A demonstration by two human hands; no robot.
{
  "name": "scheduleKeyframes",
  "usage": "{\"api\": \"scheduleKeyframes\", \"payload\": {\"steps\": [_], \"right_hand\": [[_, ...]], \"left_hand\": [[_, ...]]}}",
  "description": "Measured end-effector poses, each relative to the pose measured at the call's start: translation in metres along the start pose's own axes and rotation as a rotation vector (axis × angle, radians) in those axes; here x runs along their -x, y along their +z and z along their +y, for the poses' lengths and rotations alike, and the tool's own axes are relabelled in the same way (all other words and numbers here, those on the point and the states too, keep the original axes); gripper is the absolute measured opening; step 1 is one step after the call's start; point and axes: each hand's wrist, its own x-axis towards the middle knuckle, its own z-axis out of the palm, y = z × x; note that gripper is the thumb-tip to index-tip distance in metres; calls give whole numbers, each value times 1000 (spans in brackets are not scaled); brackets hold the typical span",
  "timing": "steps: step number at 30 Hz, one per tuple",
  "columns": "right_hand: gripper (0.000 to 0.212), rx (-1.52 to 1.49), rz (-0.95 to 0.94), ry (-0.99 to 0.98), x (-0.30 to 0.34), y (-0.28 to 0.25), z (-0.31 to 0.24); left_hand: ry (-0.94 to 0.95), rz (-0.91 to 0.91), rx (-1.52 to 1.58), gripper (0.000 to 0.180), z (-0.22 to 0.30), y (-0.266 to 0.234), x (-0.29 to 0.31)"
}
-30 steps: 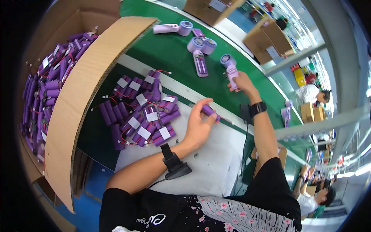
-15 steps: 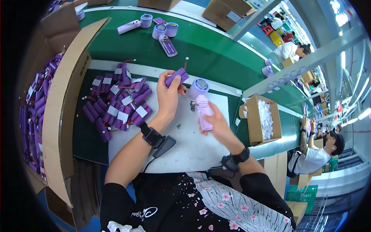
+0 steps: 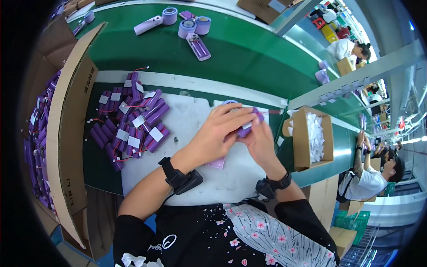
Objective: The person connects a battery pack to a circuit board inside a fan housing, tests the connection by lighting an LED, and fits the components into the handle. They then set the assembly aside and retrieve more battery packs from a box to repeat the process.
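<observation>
My left hand (image 3: 212, 137) and my right hand (image 3: 261, 143) meet over the white work mat (image 3: 178, 115). Between their fingers is a purple battery pack (image 3: 257, 114) with a white patch on it, mostly covered by the fingers. Beneath the hands lies the lilac handheld device; only its pink handle end (image 3: 216, 163) and a bit of its round head (image 3: 230, 102) peek out. To the left of my hands is a pile of purple battery packs (image 3: 153, 116) with white labels and red wires.
At far left stands a large carton (image 3: 73, 129) full of battery packs. A small carton (image 3: 302, 138) of white pieces is on the right. Several lilac devices (image 3: 199, 46) lie on the green belt (image 3: 249, 66). Co-workers (image 3: 371, 175) sit along the line to the right.
My left hand brought the battery pack rightward to my right hand, and both now grip it. My right hand let go of the lilac device, which rests on the mat under my hands.
</observation>
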Motion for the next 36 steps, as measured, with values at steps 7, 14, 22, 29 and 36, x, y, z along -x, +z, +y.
{"api": "scheduleKeyframes", "payload": {"steps": [7, 14, 22, 29, 36], "right_hand": [[23, -39, -79, 37, -26, -36, 2], [25, 677, -63, -192, -15, -18, 8], [25, 911, 22, -565, -13, -11, 1], [23, 1028, -204, -743, -8, -3, 12], [18, 996, -130, -786, -12, 8, 21]], "left_hand": [[-242, -230, -280, 37, -2, -45, -9], [-668, -523, 14, 35, -10, -48, -17], [-682, -486, 154, 28, -9, -46, -11], [-563, -526, 107, 21, -6, -47, -14], [-694, -473, 151, 21, -4, -55, -14]]}}
